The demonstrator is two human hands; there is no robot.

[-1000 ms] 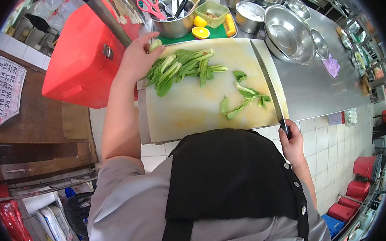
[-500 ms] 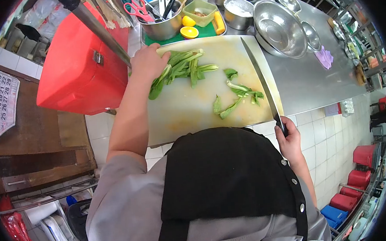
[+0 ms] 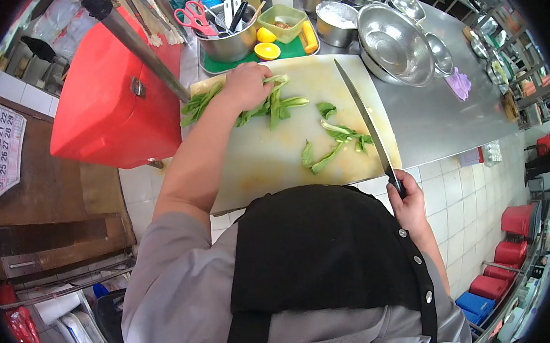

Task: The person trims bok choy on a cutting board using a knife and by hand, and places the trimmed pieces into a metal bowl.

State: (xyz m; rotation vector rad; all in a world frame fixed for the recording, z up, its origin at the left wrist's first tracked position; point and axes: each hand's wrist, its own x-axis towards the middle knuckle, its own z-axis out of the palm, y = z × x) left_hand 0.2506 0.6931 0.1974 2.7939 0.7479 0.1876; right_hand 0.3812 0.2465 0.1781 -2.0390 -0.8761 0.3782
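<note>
On the cutting board [image 3: 256, 173], a pile of leafy greens [image 3: 277, 111] with pale stems lies toward the far left. My left hand [image 3: 248, 87] is over that pile, its fingers curled down onto the greens and partly hidden from me. Leaves stick out on both sides of the hand. A few cut pieces of greens [image 3: 342, 135] lie apart, right of the middle of the board. My right hand [image 3: 408, 203] grips the black handle of a long knife [image 3: 367, 117]. The blade points away from me along the board's right side.
Behind the board, a tray [image 3: 308, 49] carries a metal pot [image 3: 231, 47] of utensils, a halved lemon [image 3: 267, 51] and a green container [image 3: 284, 23]. Metal bowls [image 3: 394, 45] and a purple cloth [image 3: 458, 85] sit on the steel counter [image 3: 437, 122]. A red cooler box [image 3: 117, 99] stands left.
My left hand has moved right across the greens, uncovering leaves at the board's far left corner. My right hand and the knife have hardly moved.
</note>
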